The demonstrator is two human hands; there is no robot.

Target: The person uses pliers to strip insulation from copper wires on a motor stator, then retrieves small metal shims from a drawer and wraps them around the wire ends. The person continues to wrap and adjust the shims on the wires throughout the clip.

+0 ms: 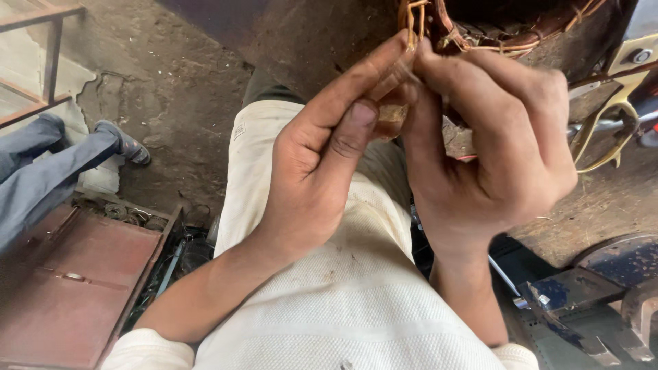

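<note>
Thing in hand: a thin copper-coloured wire strand (412, 27), running up from the fingertips into the coil winding (507, 31) at the top centre of the frame.
Left hand: the left hand (329, 147) is closed in a pinch, thumb pressed up against the forefinger, nipping the wire's lower end.
Right hand: the right hand (490, 137) is curled, fingertips meeting the left hand's at the same spot; it appears to grip the strand too, though the fingers hide the contact itself.
How it will handle: judged light and bendable, stiff enough to hold a kink; a fine strand likely slips between bare pads and may snap or lose its coating if bent sharply.
Where to hold: close to the free end, pinched between thumb and forefinger pads, with the second hand just beside it to steady the strand.
Winding: bundled reddish-brown loops tied with pale lacing, seated in a dark round housing.
Right of frame: brass-coloured scissors (610, 130) lie near the right hand.
Lower left: a rust-red metal tray (68, 288) on the floor.
Upper left: another person's legs (48, 164) in grey trousers.
</note>
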